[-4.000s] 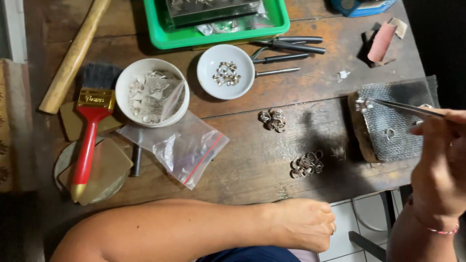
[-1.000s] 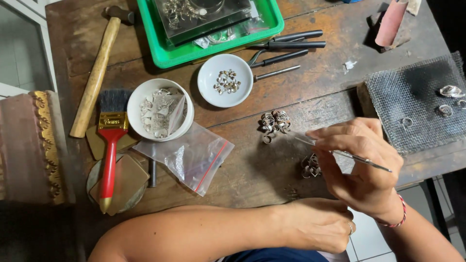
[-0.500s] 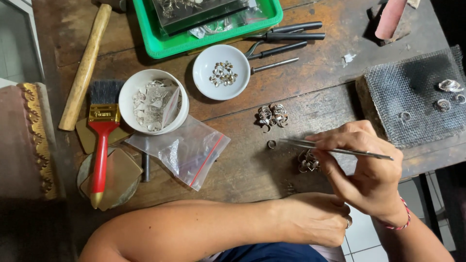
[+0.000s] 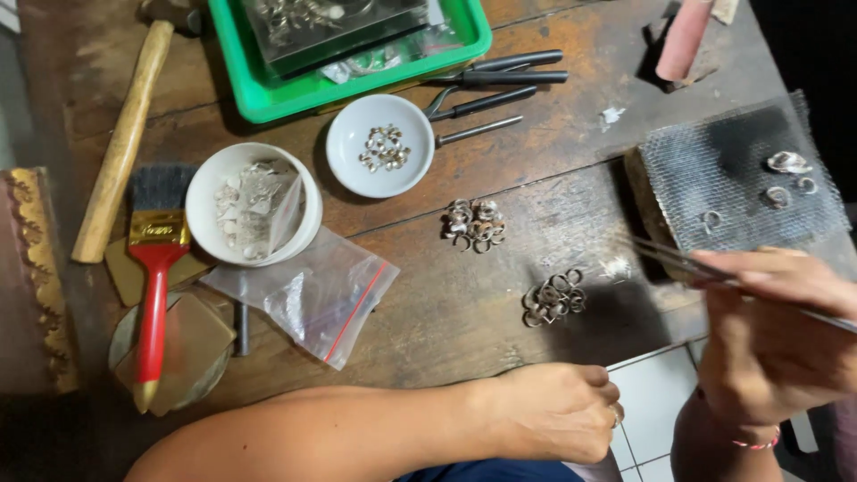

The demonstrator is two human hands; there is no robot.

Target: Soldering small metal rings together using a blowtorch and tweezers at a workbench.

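Fingers (image 4: 759,277) of my right hand (image 4: 777,344) pinch slim steel tweezers (image 4: 678,261), tips empty; I approach the dark wire-mesh pad (image 4: 714,178) low and steady.

The green tray (image 4: 268,98) is cut off at the top edge, and so is the hammer (image 4: 125,134) head. The pink stick (image 4: 683,36) runs out of the top too. The right hand (image 4: 777,339) is blurry, and its tweezers (image 4: 687,263) leave the picture on the right. The tweezer tips are too blurry to tell if they hold anything. The bits in the small white bowl (image 4: 353,165) are too tiny to tell apart.
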